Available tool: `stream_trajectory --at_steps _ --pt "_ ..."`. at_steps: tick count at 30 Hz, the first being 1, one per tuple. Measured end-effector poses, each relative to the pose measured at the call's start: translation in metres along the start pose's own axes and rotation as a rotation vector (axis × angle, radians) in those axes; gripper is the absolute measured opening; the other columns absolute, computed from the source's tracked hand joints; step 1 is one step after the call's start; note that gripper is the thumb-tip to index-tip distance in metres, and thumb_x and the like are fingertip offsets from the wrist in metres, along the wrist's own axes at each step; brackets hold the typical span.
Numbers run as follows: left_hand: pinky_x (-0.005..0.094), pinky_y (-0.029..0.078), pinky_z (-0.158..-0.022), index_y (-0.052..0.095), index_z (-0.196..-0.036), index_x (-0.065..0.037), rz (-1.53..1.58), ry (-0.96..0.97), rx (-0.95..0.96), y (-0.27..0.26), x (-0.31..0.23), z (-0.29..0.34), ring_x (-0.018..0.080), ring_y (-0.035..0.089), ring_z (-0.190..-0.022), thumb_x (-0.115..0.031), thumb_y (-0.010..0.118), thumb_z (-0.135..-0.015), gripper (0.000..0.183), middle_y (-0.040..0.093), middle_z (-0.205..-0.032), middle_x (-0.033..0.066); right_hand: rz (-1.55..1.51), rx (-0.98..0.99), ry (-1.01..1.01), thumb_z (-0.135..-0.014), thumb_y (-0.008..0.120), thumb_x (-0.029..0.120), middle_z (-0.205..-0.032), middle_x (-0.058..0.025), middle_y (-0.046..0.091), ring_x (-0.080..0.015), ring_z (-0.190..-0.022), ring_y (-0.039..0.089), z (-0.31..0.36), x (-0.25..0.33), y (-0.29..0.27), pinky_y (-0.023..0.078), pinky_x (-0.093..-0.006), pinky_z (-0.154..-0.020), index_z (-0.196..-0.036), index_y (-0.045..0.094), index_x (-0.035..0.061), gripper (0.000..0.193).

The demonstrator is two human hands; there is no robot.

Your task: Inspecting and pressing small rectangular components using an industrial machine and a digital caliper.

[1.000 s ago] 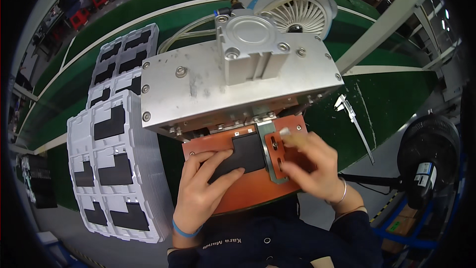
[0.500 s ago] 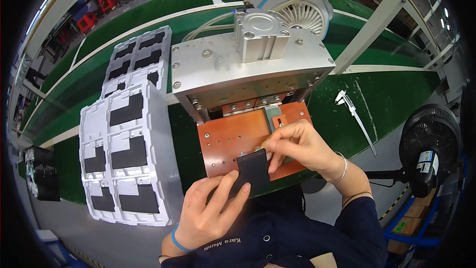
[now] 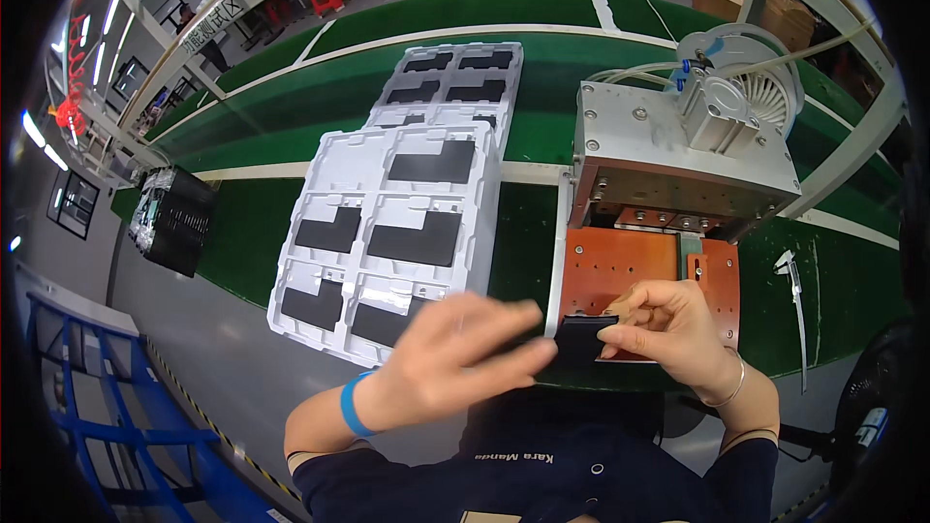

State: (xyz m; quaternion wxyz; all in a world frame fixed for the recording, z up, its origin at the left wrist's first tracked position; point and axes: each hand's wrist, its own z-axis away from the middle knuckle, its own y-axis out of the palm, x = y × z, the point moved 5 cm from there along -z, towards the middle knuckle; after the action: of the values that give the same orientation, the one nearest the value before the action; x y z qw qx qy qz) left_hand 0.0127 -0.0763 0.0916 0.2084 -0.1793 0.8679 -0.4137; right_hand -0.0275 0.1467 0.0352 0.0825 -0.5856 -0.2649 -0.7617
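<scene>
Between the thumb and fingers of my right hand (image 3: pixel 668 329) is a flat black piece (image 3: pixel 579 339), pinched at its right edge. It is held over the front of the orange plate (image 3: pixel 620 266) of a metal press (image 3: pixel 668 150). My left hand (image 3: pixel 460 353) is off the piece, fingers stretched out and blurred by motion. It hovers by the lower right corner of a white plastic tray (image 3: pixel 489 203), covering part of it. Several L-shaped black pieces (image 3: pixel 417 237) lie in the tray's compartments; the upper left compartment has none.
Behind the front tray is another white tray (image 3: pixel 441 50) with black pieces. A caliper (image 3: pixel 792 300) lies on the green bench (image 3: pixel 531 232) right of the press. A white fan (image 3: pixel 765 92) stands behind the press, and a black fan (image 3: pixel 862 397) at the right edge.
The view has swung left. My left hand has let go of the black piece and moved toward the tray, fingers spread. My right hand still grips the piece, now tilted more edge-on.
</scene>
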Motion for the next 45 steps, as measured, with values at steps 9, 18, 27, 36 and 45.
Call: stream_trajectory --at_steps 9,18,27,36,45 --pt "0.0221 0.053 -0.074 0.066 -0.109 0.0 0.641 -0.975 -0.14 -0.054 0.146 0.036 0.0087 0.066 -0.086 -0.001 0.075 -0.088 0.023 0.071 -0.095 0.0023 0.279 -0.183 -0.354 -0.087 0.073 -0.005 -0.115 -0.0144 0.07 -0.0178 -0.096 0.074 -0.002 0.018 0.019 0.062 -0.0272 -0.079 -0.119 0.065 -0.0059 0.033" --pt "0.0212 0.047 -0.084 0.064 -0.113 -0.005 0.525 -1.13 -0.015 -0.088 0.339 0.117 0.0073 0.061 -0.091 -0.011 0.074 -0.092 0.024 0.069 -0.099 -0.0006 0.707 -0.32 -0.437 -0.082 0.074 -0.006 -0.094 -0.0145 0.076 -0.0203 -0.084 0.074 0.049 0.001 -0.015 0.059 -0.0281 -0.075 -0.095 0.076 -0.0022 0.014" --pt "0.0349 0.049 -0.092 0.078 -0.102 -0.008 -0.071 -0.96 0.082 -0.074 0.331 0.098 0.0209 0.062 -0.102 -0.014 0.078 -0.085 0.018 0.067 -0.109 0.0069 0.745 -0.34 -0.453 -0.081 0.072 -0.006 -0.088 -0.0139 0.076 -0.0214 -0.08 0.074 0.056 0.001 -0.036 0.058 -0.029 -0.074 -0.094 0.076 -0.0025 0.014" --pt "0.0382 0.049 -0.086 0.071 -0.096 -0.004 -0.071 -0.517 0.092 -0.015 0.239 -0.006 0.0289 0.062 -0.101 -0.026 0.081 -0.083 0.028 0.07 -0.101 0.0108 0.708 -0.394 -0.438 -0.081 0.072 -0.005 -0.086 -0.0125 0.076 -0.02 -0.077 0.073 0.063 -0.004 -0.045 0.058 -0.0279 -0.07 -0.093 0.076 -0.0026 0.013" --pt "0.0436 0.04 -0.064 0.055 -0.067 0.005 -0.203 -0.393 0.158 0.021 0.252 -0.006 0.033 0.05 -0.071 -0.038 0.085 -0.076 0.053 0.049 -0.074 0.0152 0.802 -0.433 -0.547 -0.081 0.073 -0.005 -0.087 -0.0123 0.076 -0.02 -0.071 0.072 0.088 0.004 -0.064 0.057 -0.0274 -0.065 -0.094 0.077 -0.0017 0.014"
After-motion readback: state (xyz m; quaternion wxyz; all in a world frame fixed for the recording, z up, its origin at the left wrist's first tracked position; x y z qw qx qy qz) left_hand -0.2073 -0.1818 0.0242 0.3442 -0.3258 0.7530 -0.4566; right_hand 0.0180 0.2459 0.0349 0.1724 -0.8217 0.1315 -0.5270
